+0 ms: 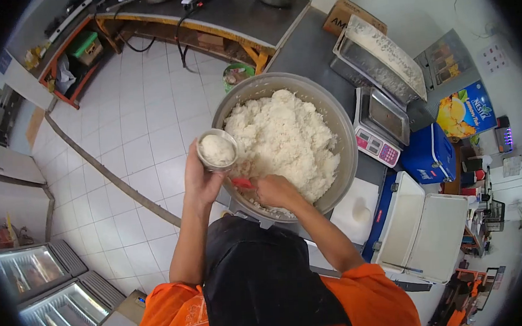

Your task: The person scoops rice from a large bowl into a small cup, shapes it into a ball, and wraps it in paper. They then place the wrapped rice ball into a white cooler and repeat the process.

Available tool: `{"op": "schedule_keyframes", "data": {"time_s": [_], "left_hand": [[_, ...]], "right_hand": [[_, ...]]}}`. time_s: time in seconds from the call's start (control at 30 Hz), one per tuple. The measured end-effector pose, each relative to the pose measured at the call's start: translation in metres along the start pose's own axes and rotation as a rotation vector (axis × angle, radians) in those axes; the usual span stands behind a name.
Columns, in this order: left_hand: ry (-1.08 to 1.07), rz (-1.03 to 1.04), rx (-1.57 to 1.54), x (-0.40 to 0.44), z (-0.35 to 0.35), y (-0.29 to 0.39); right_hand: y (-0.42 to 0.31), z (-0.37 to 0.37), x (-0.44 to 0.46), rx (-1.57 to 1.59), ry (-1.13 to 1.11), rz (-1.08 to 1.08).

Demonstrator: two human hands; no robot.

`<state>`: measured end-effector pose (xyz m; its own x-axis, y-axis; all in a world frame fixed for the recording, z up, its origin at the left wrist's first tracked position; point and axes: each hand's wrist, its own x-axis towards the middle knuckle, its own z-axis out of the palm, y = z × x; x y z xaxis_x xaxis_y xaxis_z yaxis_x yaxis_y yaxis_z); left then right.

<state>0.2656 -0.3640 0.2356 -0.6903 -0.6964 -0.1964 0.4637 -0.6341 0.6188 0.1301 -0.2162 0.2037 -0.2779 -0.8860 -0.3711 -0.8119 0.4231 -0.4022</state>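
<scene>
A large metal pot (347, 152) stands in front of me, heaped with white cooked rice (289, 134). My left hand (197, 182) is closed around a small round metal bowl (219, 164) at the pot's left rim. Rice (216, 149) fills this bowl in a rounded mound. Low inside the pot, my right hand (276, 192) grips a red rice paddle (242, 182), with only part of it showing beside the fingers. The paddle points left, towards the near left wall of the pot.
Right of the pot are a digital scale (378, 147), a rice-smeared rectangular metal container (380, 54) and a blue cooler (431, 155). An open white cooler (405, 220) stands nearer me. A green bin (237, 75) sits behind the pot. Display freezers (60, 307) are at lower left.
</scene>
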Motion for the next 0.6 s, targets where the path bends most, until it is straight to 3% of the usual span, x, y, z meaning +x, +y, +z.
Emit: {"op": "schedule_keyframes", "data": {"time_s": [0.07, 0.1, 0.17, 0.23, 0.33, 0.4, 0.47, 0.6], "left_hand": [[0.012, 0.172, 0.100, -0.009, -0.002, 0.010], [0.046, -0.124, -0.207, 0.000, -0.026, 0.016], [0.077, -0.162, -0.247, -0.007, -0.019, 0.023], [0.109, -0.193, -0.294, -0.011, -0.016, 0.023], [0.114, -0.205, -0.287, -0.011, -0.012, 0.020], [0.127, -0.210, -0.292, -0.010, -0.007, 0.020], [0.155, -0.208, -0.295, -0.013, -0.008, 0.021], [0.150, -0.208, -0.284, -0.019, -0.014, 0.026]], "right_hand": [[0.005, 0.002, 0.003, 0.083, -0.082, -0.066], [0.027, 0.014, 0.007, 0.056, -0.184, -0.151], [0.058, 0.016, 0.007, 0.038, -0.287, -0.221], [0.076, -0.004, 0.014, 0.274, -0.483, -0.428], [0.060, -0.039, 0.007, 0.401, -0.535, -0.249], [0.072, -0.013, 0.020, 0.390, -0.479, -0.221], [0.061, 0.005, 0.023, 0.200, -0.246, -0.232], [0.046, -0.014, -0.013, 0.105, -0.204, -0.268]]}}
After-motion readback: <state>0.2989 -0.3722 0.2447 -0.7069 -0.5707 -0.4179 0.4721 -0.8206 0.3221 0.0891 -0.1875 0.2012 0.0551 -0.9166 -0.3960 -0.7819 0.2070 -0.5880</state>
